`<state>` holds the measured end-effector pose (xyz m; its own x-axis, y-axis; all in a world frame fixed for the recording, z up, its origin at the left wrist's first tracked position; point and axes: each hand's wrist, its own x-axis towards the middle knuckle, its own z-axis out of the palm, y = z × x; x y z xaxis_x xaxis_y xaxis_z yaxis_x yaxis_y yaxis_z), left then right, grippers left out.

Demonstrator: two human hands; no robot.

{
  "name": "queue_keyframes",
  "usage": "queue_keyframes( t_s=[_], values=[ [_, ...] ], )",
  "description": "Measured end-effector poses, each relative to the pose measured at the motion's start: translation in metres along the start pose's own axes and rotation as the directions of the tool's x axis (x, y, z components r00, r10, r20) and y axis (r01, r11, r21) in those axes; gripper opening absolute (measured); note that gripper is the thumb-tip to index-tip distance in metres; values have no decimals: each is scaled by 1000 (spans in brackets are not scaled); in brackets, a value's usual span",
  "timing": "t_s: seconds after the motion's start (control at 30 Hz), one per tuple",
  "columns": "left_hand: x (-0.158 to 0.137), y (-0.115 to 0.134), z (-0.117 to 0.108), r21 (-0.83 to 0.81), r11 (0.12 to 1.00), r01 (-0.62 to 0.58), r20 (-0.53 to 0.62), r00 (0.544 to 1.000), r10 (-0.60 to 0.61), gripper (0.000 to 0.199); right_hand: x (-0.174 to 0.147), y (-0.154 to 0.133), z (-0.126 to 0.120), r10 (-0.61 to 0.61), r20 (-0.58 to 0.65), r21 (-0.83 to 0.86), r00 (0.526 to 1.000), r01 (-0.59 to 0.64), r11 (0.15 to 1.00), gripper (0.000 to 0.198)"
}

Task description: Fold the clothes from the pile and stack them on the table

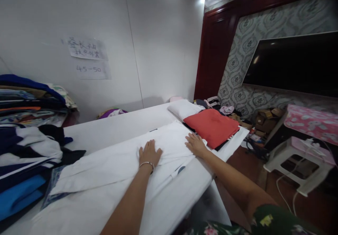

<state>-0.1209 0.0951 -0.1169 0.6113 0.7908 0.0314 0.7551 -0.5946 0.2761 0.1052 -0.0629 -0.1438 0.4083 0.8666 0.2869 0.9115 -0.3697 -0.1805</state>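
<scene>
A long white garment (105,168) lies spread lengthwise over the white table; I cannot tell its exact kind. My left hand (150,154) rests flat on the middle of the cloth, palm down with fingers stretched out, a bracelet on the wrist. Flat at the garment's right end is my right hand (195,144), its fingers spread. Beside those fingers a folded red garment (212,125) tops a small stack. A dark oval patch (181,170) shows on the white material near the front edge. Neither hand grips anything.
Piled clothes (29,154) crowd the table's left end. A folded white item (183,108) lies behind the red one. Handwritten paper signs (88,57) hang on the white wall. Right of the table stand a plastic stool (301,161) with a cable and several cardboard boxes (266,122).
</scene>
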Motion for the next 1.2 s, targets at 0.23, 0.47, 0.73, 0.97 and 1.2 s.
queue_keyframes(
  t_s=[0.23,0.47,0.73,0.97,1.2],
  values=[
    [-3,4,-5,-50,999,8,-21,1000,-9,61,-33,42,9,377,-409,594,831,-71,801,43],
    [-4,6,-6,-109,994,26,-31,999,-29,61,-28,52,15,522,-449,756,725,-3,654,41],
    [-15,17,-17,-126,980,-153,-221,968,123,52,-30,40,11,428,-478,703,767,42,710,30],
    [-25,30,-13,-92,822,-562,-62,827,559,47,-40,18,-7,-68,-517,452,853,340,824,33],
    [-21,23,-17,-54,870,-491,-105,869,484,35,-44,6,-16,-295,-357,345,887,418,840,41]
  ],
)
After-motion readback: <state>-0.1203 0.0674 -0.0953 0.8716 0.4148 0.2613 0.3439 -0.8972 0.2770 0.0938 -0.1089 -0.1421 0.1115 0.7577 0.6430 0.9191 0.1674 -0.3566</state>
